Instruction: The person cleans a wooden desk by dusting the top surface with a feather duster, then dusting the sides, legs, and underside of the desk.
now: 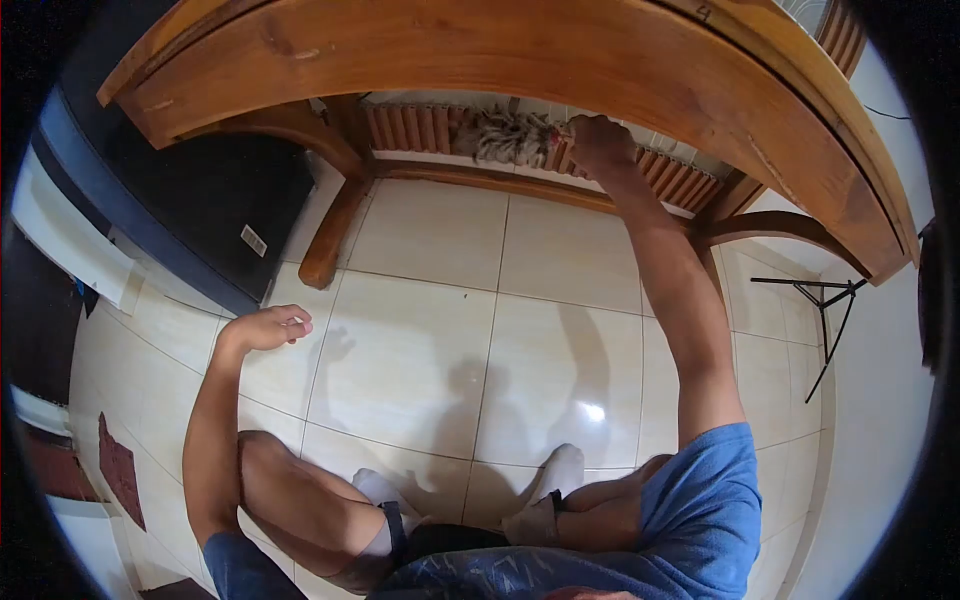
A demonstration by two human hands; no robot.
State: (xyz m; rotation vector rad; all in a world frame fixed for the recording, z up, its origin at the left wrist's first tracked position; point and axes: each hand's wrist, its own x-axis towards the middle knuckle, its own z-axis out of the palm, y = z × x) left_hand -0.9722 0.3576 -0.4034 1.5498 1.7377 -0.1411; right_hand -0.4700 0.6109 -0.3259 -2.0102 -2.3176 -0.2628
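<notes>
My right hand [603,145] reaches far forward under the table edge, its fingers wrapped round the handle end of a feather duster [512,137]. The duster's fluffy grey and cream feathers point left and lie against a row of reddish-brown wooden slats [412,128]. Most of the handle is hidden inside my fist. My left hand [270,327] hangs in the air at the left, above the tiles, with its fingers loosely bent, somewhat apart and nothing in them.
A curved wooden tabletop [450,55] arches over the duster. One wooden leg [335,230] stands at the left, beside a dark cabinet-like box [200,200]. At the right a black metal stand [822,305] is near the white wall. Pale tiles [410,340] cover the floor.
</notes>
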